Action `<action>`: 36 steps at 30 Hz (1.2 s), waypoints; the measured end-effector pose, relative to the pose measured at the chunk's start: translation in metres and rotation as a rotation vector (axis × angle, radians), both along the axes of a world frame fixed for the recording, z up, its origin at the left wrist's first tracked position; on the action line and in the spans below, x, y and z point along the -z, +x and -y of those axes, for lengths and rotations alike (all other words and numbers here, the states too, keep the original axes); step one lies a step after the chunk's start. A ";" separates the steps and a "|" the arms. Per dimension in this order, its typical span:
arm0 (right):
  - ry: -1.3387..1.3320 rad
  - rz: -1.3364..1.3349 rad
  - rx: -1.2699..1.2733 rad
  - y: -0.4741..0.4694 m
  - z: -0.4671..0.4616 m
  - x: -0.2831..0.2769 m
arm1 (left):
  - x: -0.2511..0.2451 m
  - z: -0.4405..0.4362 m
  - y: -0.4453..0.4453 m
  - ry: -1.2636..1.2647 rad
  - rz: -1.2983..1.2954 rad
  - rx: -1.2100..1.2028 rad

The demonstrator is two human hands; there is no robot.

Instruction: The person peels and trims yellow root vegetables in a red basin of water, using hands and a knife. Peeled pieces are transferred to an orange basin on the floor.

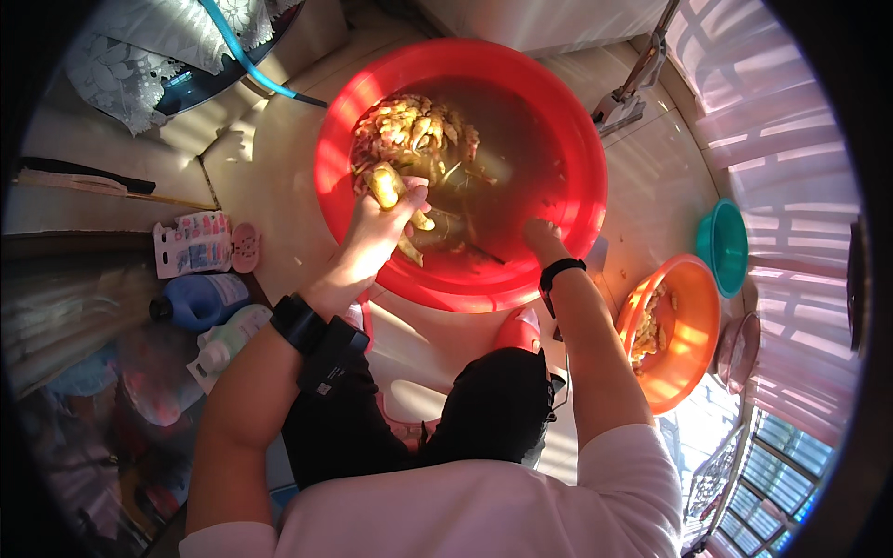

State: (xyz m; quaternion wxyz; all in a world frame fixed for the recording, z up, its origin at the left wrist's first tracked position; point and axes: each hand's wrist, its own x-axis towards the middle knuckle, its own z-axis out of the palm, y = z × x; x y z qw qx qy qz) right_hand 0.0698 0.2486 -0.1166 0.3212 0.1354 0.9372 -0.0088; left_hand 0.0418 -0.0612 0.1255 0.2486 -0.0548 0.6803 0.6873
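Note:
A large red plastic basin (pixel 584 174) of murky water stands on the floor before me. A heap of knobbly ginger roots (pixel 411 125) rises out of the water at its far left, with loose bits floating beside it. My left hand (pixel 391 216) grips a ginger piece (pixel 385 185) above the basin's near left side; more pale root pokes out below the fingers. Inside the right wall, low at the water, is my right hand (pixel 543 234), its fingers curled. Whether it holds anything is hidden.
At right are an orange basin (pixel 687 349) with ginger pieces in it and a teal basin (pixel 725 247). A blue hose (pixel 241 52) reaches the red rim. Left of me lie a blue jug (pixel 209 300) and a pale green bottle (pixel 234 338). Pink curtains (pixel 781 160) hang at right.

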 end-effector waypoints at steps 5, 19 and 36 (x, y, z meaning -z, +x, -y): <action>-0.179 0.179 -0.360 -0.002 0.026 0.025 | 0.000 0.001 -0.003 0.007 0.022 0.022; -1.197 -0.114 0.522 0.009 0.006 -0.056 | -0.004 -0.008 0.002 -0.092 -0.015 0.043; -0.150 -0.778 1.152 0.247 -0.203 -0.101 | 0.016 -0.040 0.005 -0.147 0.075 0.313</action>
